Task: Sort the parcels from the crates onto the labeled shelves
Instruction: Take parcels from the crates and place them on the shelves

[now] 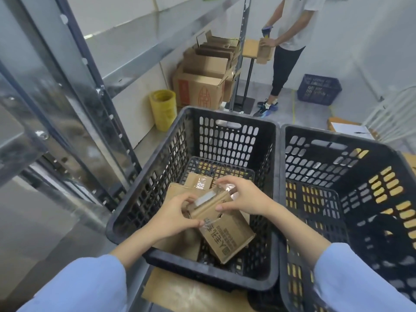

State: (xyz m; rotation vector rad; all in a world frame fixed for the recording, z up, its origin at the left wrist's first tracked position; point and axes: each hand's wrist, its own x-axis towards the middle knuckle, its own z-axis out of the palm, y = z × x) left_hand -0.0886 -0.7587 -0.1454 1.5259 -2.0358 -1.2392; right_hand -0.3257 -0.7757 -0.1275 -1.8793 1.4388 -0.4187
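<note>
Cardboard parcel (211, 204) small, likely light, stiff; tape slick; left hand (173, 216) and right hand (244, 195) pinch opposite ends over crate (225, 122); best held by edges.

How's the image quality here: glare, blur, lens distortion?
Head view: the wide lens bows the shelf and crate rim; near shelf metal at left is blurred and reflective; tape on the parcel glints white; left hand and right hand are sharp.
</note>
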